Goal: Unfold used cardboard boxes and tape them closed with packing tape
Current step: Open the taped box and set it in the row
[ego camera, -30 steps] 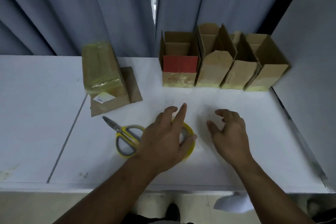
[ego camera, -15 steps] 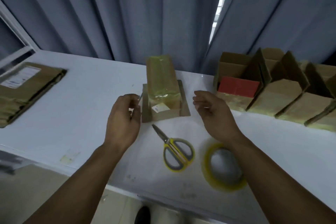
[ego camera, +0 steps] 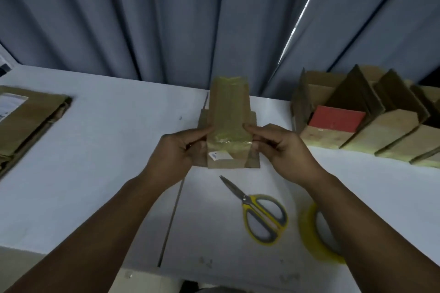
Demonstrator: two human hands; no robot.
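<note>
Cardboard box (ego camera: 227, 123), folded flat and wrapped along its top face in yellowish clear tape, with a small white label (ego camera: 217, 155) near its front end. It sits about midway along the worktop (ego camera: 107, 173), closer to the back edge than the front, with a wider flat piece of cardboard (ego camera: 252, 159) showing under it on both sides. Whether the box rests on the surface or is raised cannot be told. The left hand (ego camera: 177, 150) grasps its left side and the right hand (ego camera: 283, 150) its right side, thumbs on top and fingers curled under. Yellow-handled scissors (ego camera: 259, 214) lie closed toward the front edge, just right of the centre seam (ego camera: 173, 209), tips pointing at the box. A roll of packing tape (ego camera: 308, 235) lies flat just beside the scissors, partly hidden by the right forearm. A row of open boxes (ego camera: 390, 140) stands at the back right corner; the leftmost shows a red panel (ego camera: 335, 119). A stack of flattened cardboard (ego camera: 28, 116) lies at the left edge. A blue-grey curtain (ego camera: 166, 19) hangs behind.
</note>
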